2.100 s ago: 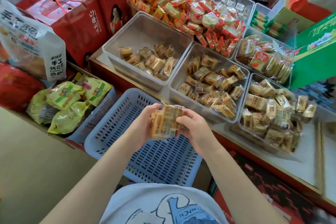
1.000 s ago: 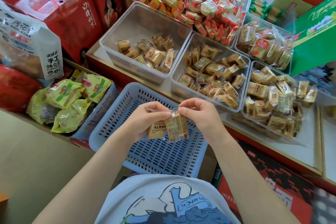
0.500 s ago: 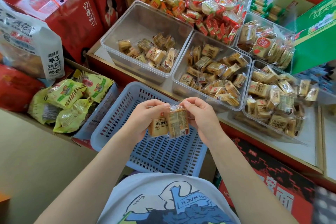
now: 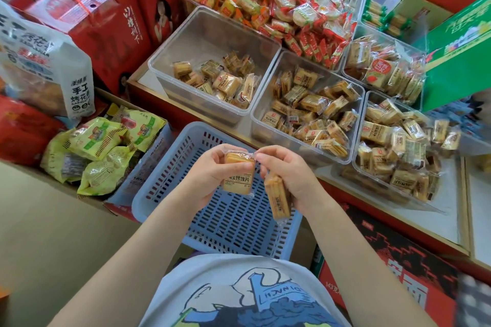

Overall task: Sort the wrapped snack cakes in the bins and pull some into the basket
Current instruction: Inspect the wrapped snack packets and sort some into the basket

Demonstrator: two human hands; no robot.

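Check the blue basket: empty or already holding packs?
Empty: the blue basket shows only bare slotted floor; both packs are held above it, none lying inside.

A snack shop: clear bins (image 4: pixel 212 34) of wrapped cakes, red gift boxes (image 4: pixel 87 24), bagged goods (image 4: pixel 95 138) on display.

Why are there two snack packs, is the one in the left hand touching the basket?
Apart. The head view shows the left hand gripping its snack pack up in the air, with the blue basket floor visible below it.
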